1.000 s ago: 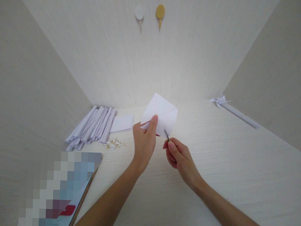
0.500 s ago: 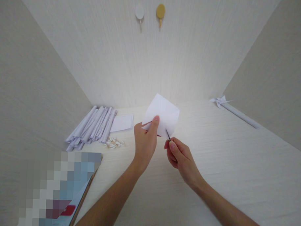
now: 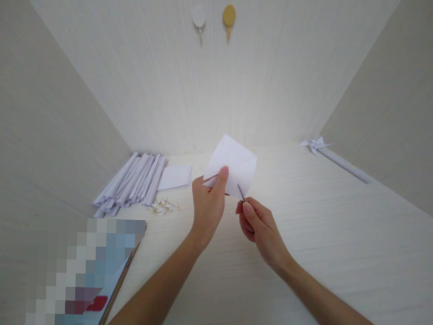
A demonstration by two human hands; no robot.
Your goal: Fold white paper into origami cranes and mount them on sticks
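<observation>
My left hand [image 3: 208, 205] is closed on a square sheet of white paper [image 3: 232, 160], with the thumb on top and the fingers mostly hidden beneath. The sheet is held up above the table, one corner toward the back, and a slit shows at its left edge near the thumb. In my right hand [image 3: 257, 223] a slim dark pointed tool [image 3: 241, 192] is pinched between thumb and fingers. Its tip lies against the paper's lower right part; most of the tool is hidden in the hand, so its exact kind cannot be made out.
Rolled white paper tubes [image 3: 130, 181] are piled at the left, beside a stack of square paper [image 3: 175, 176] and small white pieces [image 3: 164, 206]. A paper pinwheel [image 3: 314, 144] on a tube [image 3: 346, 164] lies at the right wall. A partly blurred screen [image 3: 118, 268] stands front left. Two hooks [image 3: 229, 16] hang behind.
The view has shifted very slightly. Both hands, the paper and the dark tool hold nearly the same pose.
</observation>
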